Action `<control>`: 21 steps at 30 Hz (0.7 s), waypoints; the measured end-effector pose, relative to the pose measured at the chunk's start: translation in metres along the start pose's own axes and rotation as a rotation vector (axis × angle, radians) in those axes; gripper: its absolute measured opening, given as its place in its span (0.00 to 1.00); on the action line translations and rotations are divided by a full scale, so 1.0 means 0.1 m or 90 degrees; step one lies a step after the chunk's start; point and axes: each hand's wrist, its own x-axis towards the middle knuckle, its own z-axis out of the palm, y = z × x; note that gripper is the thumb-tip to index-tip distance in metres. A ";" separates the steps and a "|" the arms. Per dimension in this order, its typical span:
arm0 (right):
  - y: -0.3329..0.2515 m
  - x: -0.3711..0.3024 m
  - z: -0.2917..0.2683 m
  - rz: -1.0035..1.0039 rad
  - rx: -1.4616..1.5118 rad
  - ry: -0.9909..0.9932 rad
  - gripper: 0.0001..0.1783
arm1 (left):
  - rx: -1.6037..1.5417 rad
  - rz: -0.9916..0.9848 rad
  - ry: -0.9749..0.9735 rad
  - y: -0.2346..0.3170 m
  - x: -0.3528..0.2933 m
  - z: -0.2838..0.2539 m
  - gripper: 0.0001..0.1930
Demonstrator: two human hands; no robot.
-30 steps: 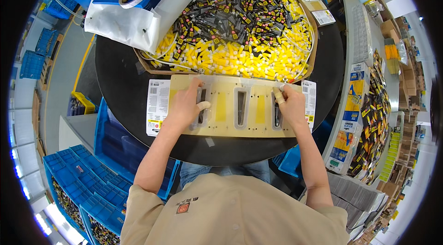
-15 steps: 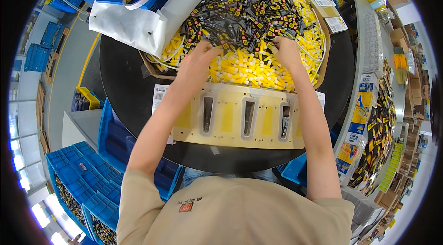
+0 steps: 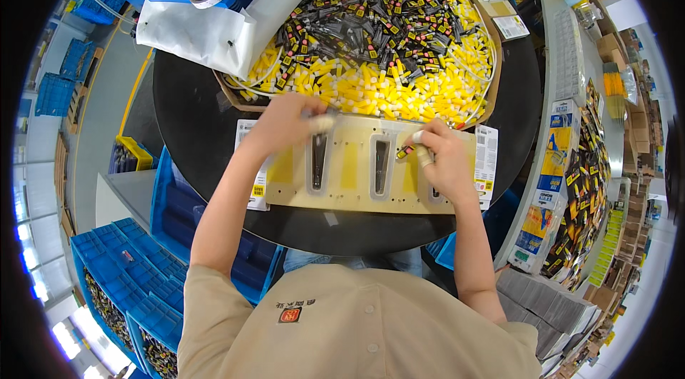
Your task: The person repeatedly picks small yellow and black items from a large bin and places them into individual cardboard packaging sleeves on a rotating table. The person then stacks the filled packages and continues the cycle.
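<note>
My right hand (image 3: 448, 161) is over the right end of a cream-yellow plate (image 3: 349, 172), its fingers pinched on a small black tube (image 3: 405, 151) with a yellow label. White covers sit on some of its fingertips. Smeared by motion, my left hand (image 3: 285, 123) hovers over the plate's far left corner; whether it holds anything cannot be made out. The plate has long slots with clear rims, and dark pieces lie in the left slot (image 3: 318, 165) and middle slot (image 3: 381, 168). My right hand mostly covers the third slot.
Beyond the plate, black tubes (image 3: 371, 15) are heaped with yellow, white-ended pieces (image 3: 399, 100) inside a cardboard-edged tray. Printed cards (image 3: 485, 165) flank the plate on a round black table (image 3: 335, 236). Blue crates (image 3: 135, 258) stand at left; packaged goods (image 3: 581, 186) line the right.
Both hands have drawn back from the heap toward me, over the plate. A black tube now shows in my right hand. The plate and heap appear slightly shifted in view.
</note>
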 end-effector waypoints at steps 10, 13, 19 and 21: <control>-0.07 0.05 0.36 -0.054 0.126 -0.025 0.13 | 0.209 -0.053 0.081 -0.08 -0.35 0.38 0.20; -0.09 -0.15 0.12 0.114 0.054 0.061 0.10 | 0.169 -0.015 0.130 0.08 -0.36 0.39 0.21; 0.24 -0.48 -0.14 0.322 0.065 -0.055 0.10 | 0.236 0.085 0.058 0.46 0.02 1.01 0.21; 0.33 -0.45 -0.11 0.283 0.084 -0.010 0.10 | 0.245 0.072 0.032 0.45 0.11 1.09 0.21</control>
